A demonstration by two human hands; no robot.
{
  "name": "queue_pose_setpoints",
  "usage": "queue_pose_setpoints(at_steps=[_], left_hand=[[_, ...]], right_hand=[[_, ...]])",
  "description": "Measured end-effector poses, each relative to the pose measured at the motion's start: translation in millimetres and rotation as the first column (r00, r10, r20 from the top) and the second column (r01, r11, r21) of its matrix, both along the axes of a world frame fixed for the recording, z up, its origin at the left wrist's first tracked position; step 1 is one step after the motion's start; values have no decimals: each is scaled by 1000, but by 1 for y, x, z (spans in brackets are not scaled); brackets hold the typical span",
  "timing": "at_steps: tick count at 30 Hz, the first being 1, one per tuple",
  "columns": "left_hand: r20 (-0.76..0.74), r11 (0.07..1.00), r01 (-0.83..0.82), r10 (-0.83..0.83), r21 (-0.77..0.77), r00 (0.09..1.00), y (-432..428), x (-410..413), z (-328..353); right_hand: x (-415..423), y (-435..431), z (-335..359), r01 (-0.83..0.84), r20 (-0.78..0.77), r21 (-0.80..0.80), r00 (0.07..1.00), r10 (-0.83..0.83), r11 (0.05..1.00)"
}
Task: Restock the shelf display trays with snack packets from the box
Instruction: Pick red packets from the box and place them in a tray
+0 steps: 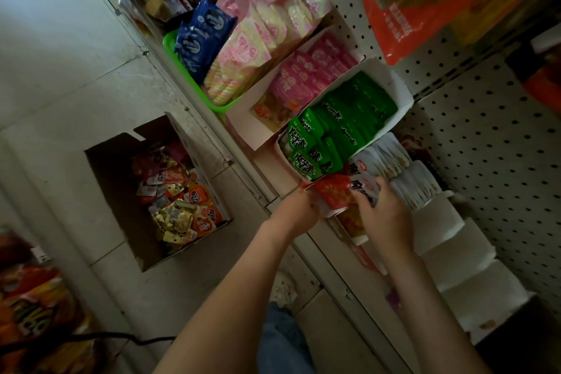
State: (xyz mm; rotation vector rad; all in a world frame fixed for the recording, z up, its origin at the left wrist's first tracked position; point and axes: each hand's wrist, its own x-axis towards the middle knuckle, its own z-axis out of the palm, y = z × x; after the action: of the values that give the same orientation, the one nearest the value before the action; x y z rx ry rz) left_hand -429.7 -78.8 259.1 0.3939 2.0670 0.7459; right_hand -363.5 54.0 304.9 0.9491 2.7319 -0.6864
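Both hands are at the tray (333, 212): the right hand (387, 215) curls round white packets (362, 187), with the red packet (331, 195) just beside its fingers. The left hand (299, 206) meets the red packet's near edge, but I cannot tell whether it grips. The box (170, 191) sits on the floor, well apart to the left.

A white perforated pegboard (485, 136) backs the shop shelving above a scuffed tiled floor (76, 76), where a black cable (91, 334) trails beside orange bags (33, 307). A large orange bag (403, 15) sits overhead.
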Motion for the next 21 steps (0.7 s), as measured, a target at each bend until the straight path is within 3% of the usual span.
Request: queue_pose_setpoints(at_steps=[5, 13, 17, 21], left_hand=[[-34, 997, -43, 45, 63, 998, 6, -1, 9], [37, 992, 127, -127, -7, 991, 13, 3, -3], [98, 983, 186, -185, 0, 978, 14, 6, -5], [113, 980, 198, -199, 26, 973, 12, 10, -6]], right_hand=[[-9, 1, 15, -44, 117, 113, 993, 30, 993], [-25, -2, -7, -102, 145, 118, 986, 84, 988], [-31, -4, -25, -265, 187, 263, 957, 221, 928], [-29, 0, -29, -226, 202, 464, 968, 146, 857]])
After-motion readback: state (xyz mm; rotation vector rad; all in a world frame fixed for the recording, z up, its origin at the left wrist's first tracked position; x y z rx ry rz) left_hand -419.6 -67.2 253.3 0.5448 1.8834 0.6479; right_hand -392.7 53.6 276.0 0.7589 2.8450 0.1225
